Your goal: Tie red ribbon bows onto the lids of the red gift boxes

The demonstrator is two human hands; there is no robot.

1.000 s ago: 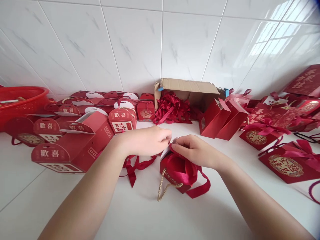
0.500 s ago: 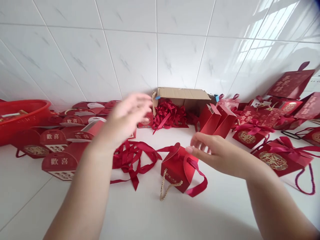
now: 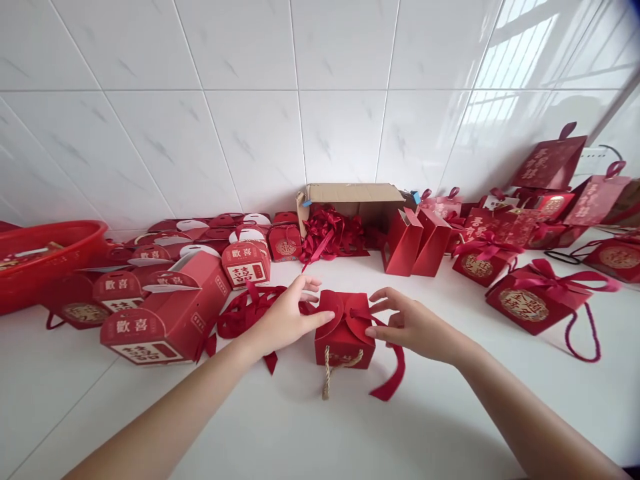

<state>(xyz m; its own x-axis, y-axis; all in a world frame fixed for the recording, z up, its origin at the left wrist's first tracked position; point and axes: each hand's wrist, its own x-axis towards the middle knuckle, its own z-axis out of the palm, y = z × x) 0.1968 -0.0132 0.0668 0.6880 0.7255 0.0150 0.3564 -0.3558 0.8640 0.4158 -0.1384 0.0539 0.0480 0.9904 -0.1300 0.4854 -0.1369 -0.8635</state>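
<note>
- Both hands shifted in the last half second: left hand (image 3: 286, 321), raised and blurred earlier, is now down by the small red box (image 3: 345, 348); right hand (image 3: 411, 328) stays at its other side. Box turned too — front more square to the person.
- Left fingers: spread, loose, thumb tip over the left top flap; from where I stand, can't tell if it presses.
- Right fingers: half bent, thumb tip at the right top edge — can't tell whether box or ribbon is grasped.
- Box: upright on the white tabletop (image 3: 350, 440), between the hands, flaps folded over; red ribbon (image 3: 391, 381) through the top, tail down on the right. Gold cord (image 3: 327, 375) hangs in front.
- Just left: loose ribbon pile (image 3: 243, 313), then a larger red box (image 3: 167, 308) with white lettering.
- Behind: open cardboard carton (image 3: 355, 193) with tangled ribbons (image 3: 330, 230); two red cartons (image 3: 424, 243) beside it.
- Right: bow-topped box (image 3: 533, 300), others near.
- Far left: red basin (image 3: 83, 245).
- Back: tiled wall (image 3: 250, 53).
</note>
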